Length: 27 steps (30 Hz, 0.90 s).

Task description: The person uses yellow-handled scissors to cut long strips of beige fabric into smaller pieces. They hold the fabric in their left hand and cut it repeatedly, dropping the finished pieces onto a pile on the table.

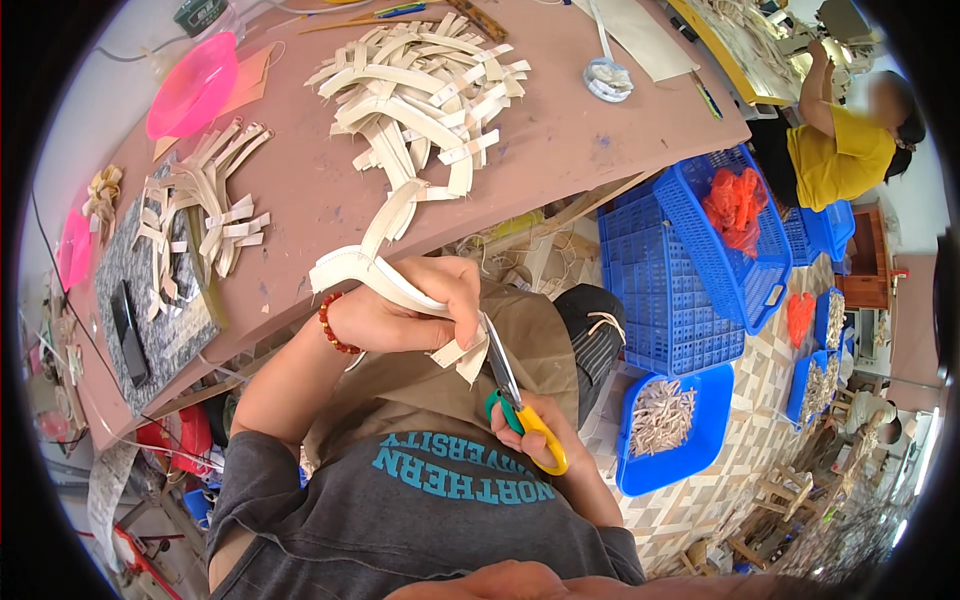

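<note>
My left hand (pixel 415 305), with a red bead bracelet on the wrist, grips a cream woven strap piece (pixel 372 262) that curves up toward the table. My right hand (pixel 540 435) holds scissors (pixel 515 395) with green and yellow handles; the blades point up at the strap's loose ends just below my left fingers. A large heap of the same cream strap pieces (pixel 420 85) lies on the brown table (pixel 290 175). A smaller pile (pixel 205 195) lies at the table's left.
A pink bowl (pixel 195 85) and a dark phone (pixel 128 333) sit on the table. Blue plastic crates (pixel 690 270) stand to my right, one with orange items (pixel 735 205), and a blue tray holds cut pieces (pixel 662 415). A person in a yellow shirt (pixel 840 150) works at the far right.
</note>
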Motion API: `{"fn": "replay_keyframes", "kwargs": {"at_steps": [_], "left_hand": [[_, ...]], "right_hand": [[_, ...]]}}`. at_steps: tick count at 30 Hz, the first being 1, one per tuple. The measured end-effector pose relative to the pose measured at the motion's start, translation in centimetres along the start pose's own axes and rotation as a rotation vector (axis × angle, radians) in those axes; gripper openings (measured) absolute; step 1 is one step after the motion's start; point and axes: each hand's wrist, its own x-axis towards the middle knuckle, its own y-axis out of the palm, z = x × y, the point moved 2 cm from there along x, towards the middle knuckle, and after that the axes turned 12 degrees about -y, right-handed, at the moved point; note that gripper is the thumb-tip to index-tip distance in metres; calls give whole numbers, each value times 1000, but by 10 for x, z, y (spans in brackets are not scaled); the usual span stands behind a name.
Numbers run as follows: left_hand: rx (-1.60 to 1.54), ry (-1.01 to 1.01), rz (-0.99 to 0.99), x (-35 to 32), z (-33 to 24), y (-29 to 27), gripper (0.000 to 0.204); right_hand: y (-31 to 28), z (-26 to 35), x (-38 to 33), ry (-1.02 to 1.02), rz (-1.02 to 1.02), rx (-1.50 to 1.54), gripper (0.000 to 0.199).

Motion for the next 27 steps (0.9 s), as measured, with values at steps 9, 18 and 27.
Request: {"fn": "replay_keyframes", "kwargs": {"at_steps": [9, 18, 27], "left_hand": [[2, -8, 67, 2, 0, -2, 15], [-420, -322, -91, -2, 13, 6, 30], [-380, -334, -277, -3, 10, 13, 39]], "right_hand": [[-13, -11, -6, -110, 44, -89, 27], [-17, -12, -8, -115, -57, -120, 43], [-13, -22, -6, -66, -17, 61, 34]]}}
